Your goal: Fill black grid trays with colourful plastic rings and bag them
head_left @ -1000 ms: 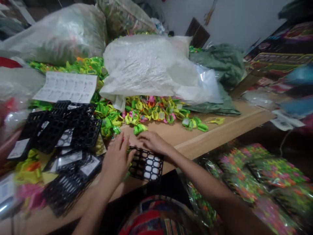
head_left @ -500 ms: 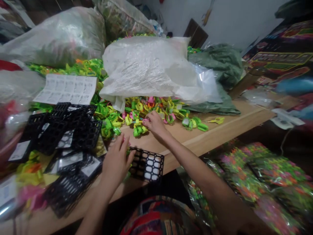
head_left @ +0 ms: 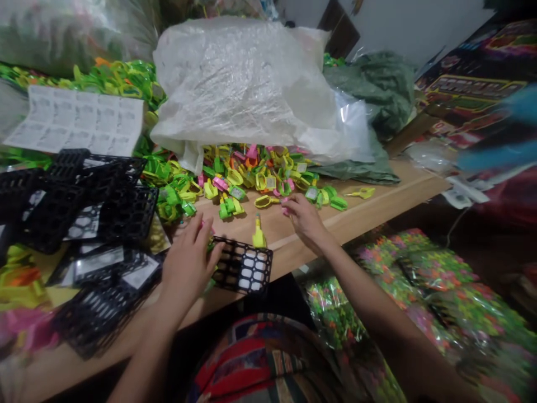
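Observation:
My left hand (head_left: 187, 263) lies with fingers spread on the left edge of a black grid tray (head_left: 235, 266) at the front of the wooden table (head_left: 390, 193). A yellow plastic piece (head_left: 259, 235) stands upright in the tray's far edge; some cells show white. My right hand (head_left: 305, 219) hovers over the table just right of the tray, fingers curled in a pinch round what looks like a small pink plastic piece. Behind both hands spreads a pile of green, yellow and pink plastic pieces (head_left: 251, 173).
Several black grid trays (head_left: 104, 207) are stacked at the left, with a printed sheet (head_left: 75, 120) behind them. A big white plastic bag (head_left: 243, 84) and a green bag (head_left: 377, 89) fill the back. Clear bags of coloured items (head_left: 440, 280) lie below the table's right edge.
My right hand left the tray, reached into the coloured pile and drew back toward the tray. A yellow piece now stands in the tray. The view has tilted downward.

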A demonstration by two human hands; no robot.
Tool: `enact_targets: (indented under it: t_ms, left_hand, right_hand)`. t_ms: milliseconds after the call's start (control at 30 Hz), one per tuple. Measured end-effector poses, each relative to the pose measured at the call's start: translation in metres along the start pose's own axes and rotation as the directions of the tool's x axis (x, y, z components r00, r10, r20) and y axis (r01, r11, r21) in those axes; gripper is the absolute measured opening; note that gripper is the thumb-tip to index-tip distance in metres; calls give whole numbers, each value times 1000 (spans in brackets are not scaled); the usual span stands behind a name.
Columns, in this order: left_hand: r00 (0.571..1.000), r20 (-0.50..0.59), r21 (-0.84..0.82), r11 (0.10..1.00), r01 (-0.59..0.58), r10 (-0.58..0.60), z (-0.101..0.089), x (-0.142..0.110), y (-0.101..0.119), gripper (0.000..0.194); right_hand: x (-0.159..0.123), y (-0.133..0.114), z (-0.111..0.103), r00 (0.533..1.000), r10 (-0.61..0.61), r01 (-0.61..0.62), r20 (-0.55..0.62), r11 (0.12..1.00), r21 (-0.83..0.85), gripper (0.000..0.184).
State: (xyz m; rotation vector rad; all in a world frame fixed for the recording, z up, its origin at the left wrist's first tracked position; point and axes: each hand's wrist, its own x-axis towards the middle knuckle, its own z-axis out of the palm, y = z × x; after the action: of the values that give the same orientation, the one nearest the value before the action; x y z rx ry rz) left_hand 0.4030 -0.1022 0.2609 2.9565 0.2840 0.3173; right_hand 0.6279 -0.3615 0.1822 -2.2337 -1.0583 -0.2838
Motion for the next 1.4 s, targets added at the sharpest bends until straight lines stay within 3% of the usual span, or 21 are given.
enact_targets:
  t_ms: [67,167,233,367,467,533,600,667,767,867,1000,1100,1200,1300,1400]
  left_hand:
    - [1000,6,-8,1000,-4,5,-1,-1,0,61]
    - [999,34,-44,999,-18,19,-4,-3,-1,62]
    - [999,36,-96,995,-12,15,-6,-2,-1,63]
    - [1000,-18,-187,982,10,-13,-6,-2,-2,59]
    - [1000,-31,-187,982,-11,6,-4,-2,-2,55]
    - [999,-28,-178,984,-28,24,-3,-3,-2,53]
    - [999,-20,-165,985,-38,36,-3,-4,-3,53]
    - [999,-11,-148,988,-39,37,-3,-3,-3,52]
    - [999,-6,-133,990,-43,43,-3,-2,-3,52]
    - [999,0,-134,990,-45,45,-3,-3,-3,51]
    - [999,22,-175,984,-33,37,-6,-4,-2,52]
    - [998,62,-250,968,2,14,-11,0,-1,57]
    - [998,64,-220,975,13,1,-13,8,3,62]
    - [997,76,-72,997,-7,12,-10,15,8,57]
    - [995,99,2,1000,-30,30,-8,17,11,51]
  right_hand:
    - [-9,0,-4,999,35,-34,-17,998,45,30]
    - [-31,0,-7,967,234,-238,-99,971,-33,25]
    - [-44,1,-7,934,347,-355,-87,931,-90,29]
    - [-50,-2,-3,917,399,-396,22,915,-75,26]
    - [-40,-26,2,918,396,-394,17,907,150,28]
    - [-32,-57,10,927,369,-368,69,856,363,29]
    - [-25,-92,24,931,309,-365,194,766,530,25]
    - [-19,-124,42,914,243,-396,325,705,588,19]
    - [-13,-150,71,897,184,-403,402,716,570,9]
    - [-12,-153,88,920,118,-314,373,792,523,18]
    - [-17,-146,96,957,-58,-76,284,895,440,40]
    - [-19,-147,103,947,-185,63,263,909,412,42]
    - [-12,-152,107,924,-234,96,301,906,411,36]
    - [0,-148,94,905,-239,66,352,895,440,30]
    - [9,-123,64,927,-233,79,294,887,455,34]
